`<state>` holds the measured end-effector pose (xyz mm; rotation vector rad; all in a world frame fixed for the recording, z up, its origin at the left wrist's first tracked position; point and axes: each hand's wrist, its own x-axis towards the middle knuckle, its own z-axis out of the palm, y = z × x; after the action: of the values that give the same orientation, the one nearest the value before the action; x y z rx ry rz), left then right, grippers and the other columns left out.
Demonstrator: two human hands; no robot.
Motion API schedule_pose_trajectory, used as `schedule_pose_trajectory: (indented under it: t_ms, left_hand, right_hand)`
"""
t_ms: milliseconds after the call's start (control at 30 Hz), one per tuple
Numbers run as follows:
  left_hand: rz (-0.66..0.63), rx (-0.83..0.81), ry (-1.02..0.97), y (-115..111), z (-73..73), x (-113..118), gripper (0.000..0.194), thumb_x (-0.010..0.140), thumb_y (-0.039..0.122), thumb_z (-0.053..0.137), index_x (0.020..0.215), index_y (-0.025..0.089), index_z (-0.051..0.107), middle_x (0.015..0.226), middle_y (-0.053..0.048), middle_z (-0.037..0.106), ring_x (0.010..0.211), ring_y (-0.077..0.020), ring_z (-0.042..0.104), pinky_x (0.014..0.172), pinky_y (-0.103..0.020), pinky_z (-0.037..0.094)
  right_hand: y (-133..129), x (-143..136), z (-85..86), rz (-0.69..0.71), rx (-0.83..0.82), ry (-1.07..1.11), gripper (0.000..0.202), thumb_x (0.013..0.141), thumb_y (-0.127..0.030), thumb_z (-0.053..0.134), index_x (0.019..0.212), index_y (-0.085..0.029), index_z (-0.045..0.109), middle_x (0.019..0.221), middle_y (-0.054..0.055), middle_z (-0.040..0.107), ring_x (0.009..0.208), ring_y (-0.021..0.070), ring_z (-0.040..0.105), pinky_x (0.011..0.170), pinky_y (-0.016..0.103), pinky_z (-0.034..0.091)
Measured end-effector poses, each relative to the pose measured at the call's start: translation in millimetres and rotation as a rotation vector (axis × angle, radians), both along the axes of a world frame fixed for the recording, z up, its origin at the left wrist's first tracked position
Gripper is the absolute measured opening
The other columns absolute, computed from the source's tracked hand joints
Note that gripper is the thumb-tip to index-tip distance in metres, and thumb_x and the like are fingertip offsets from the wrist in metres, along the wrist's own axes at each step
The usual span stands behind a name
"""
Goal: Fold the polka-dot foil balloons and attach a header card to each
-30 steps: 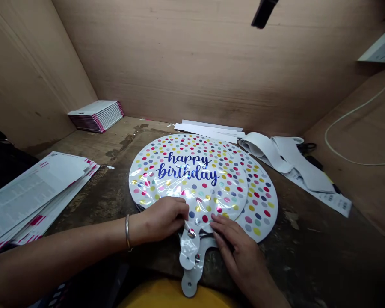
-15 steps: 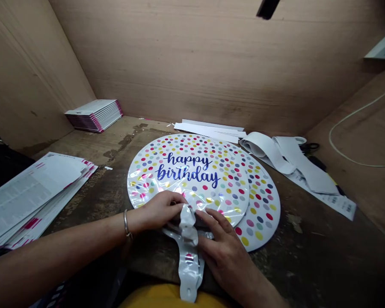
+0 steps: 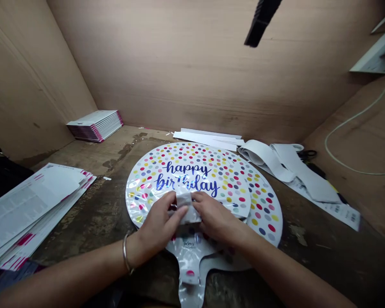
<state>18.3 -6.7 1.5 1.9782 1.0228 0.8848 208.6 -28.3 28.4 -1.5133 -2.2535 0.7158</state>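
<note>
Two flat white foil balloons with coloured dots overlap on the dark table. The upper balloon (image 3: 192, 160) reads "happy birthday"; the lower balloon (image 3: 266, 205) shows at its right. Their necks point toward me, and the upper neck (image 3: 190, 265) carries a small pink mark. My left hand (image 3: 162, 220), with a bangle at its wrist, pinches a folded flap of the upper balloon (image 3: 184, 203). My right hand (image 3: 213, 216) grips the right side of that flap, its fingers partly hidden.
A card stack (image 3: 96, 125) stands at the back left, with larger printed cards (image 3: 35, 205) at the left. White paper strips (image 3: 208, 139) lie behind the balloons. A curled label roll (image 3: 308, 177) and scissors (image 3: 308, 154) are at the right.
Both hands have moved closer together over the upper balloon. The curled strip between them is now a flat fold, and the necks lie more spread out. The view has tilted up slightly.
</note>
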Motion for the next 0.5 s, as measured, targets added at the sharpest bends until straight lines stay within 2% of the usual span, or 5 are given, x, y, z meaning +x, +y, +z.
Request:
schedule_pose_trajectory:
  t_ms: [133, 200, 300, 400, 500]
  left_hand:
    - [-0.214, 0.548, 0.136, -19.7, 0.1, -22.9, 0.029, 0.086, 0.015, 0.053, 0.113, 0.024, 0.046, 0.107, -0.006, 0.058, 0.104, -0.0205, 0.052, 0.095, -0.037, 0.041]
    - [-0.369, 0.519, 0.412, -24.6, 3.2, -30.9, 0.024, 0.089, 0.014, 0.047, 0.11, 0.022, 0.052, 0.106, -0.007, 0.06, 0.103, -0.0216, 0.054, 0.092, -0.036, 0.043]
    - [-0.372, 0.272, 0.672, -17.0, 16.6, -32.1, 0.02, 0.092, 0.02, 0.041, 0.1, 0.02, 0.06, 0.099, -0.008, 0.063, 0.09, -0.0208, 0.059, 0.081, -0.032, 0.048]
    - [-0.365, 0.133, 0.688, 11.7, 28.1, -18.4, 0.025, 0.092, 0.023, 0.038, 0.089, 0.02, 0.062, 0.085, -0.006, 0.062, 0.074, -0.0182, 0.06, 0.07, -0.029, 0.049]
    - [-0.284, 0.205, 0.57, 49.7, 21.1, 5.7, 0.021, 0.086, 0.022, 0.045, 0.092, 0.015, 0.063, 0.091, -0.011, 0.063, 0.081, -0.0232, 0.06, 0.075, -0.034, 0.048]
  right_hand:
    - [12.5, -5.0, 6.8, -0.093, -0.055, 0.116, 0.026, 0.071, -0.007, 0.047, 0.075, -0.02, 0.069, 0.081, 0.001, 0.072, 0.077, 0.0169, 0.065, 0.07, 0.025, 0.049]
    - [23.8, 6.6, 13.4, -0.187, -0.068, 0.183, 0.026, 0.071, -0.008, 0.045, 0.073, -0.019, 0.068, 0.076, 0.0, 0.072, 0.07, 0.0167, 0.065, 0.063, 0.023, 0.049]
    - [49.0, 31.3, 28.2, -0.336, -0.025, 0.248, 0.026, 0.072, -0.011, 0.044, 0.08, -0.015, 0.069, 0.077, 0.004, 0.072, 0.066, 0.0187, 0.065, 0.057, 0.025, 0.049]
    - [66.7, 44.7, 42.4, -0.444, 0.064, 0.295, 0.029, 0.077, -0.016, 0.041, 0.089, -0.011, 0.067, 0.081, 0.007, 0.072, 0.07, 0.021, 0.065, 0.058, 0.027, 0.049]
    - [62.5, 34.1, 45.2, -0.387, 0.086, 0.308, 0.027, 0.073, -0.013, 0.044, 0.085, -0.013, 0.069, 0.081, 0.004, 0.072, 0.076, 0.0213, 0.065, 0.063, 0.027, 0.05]
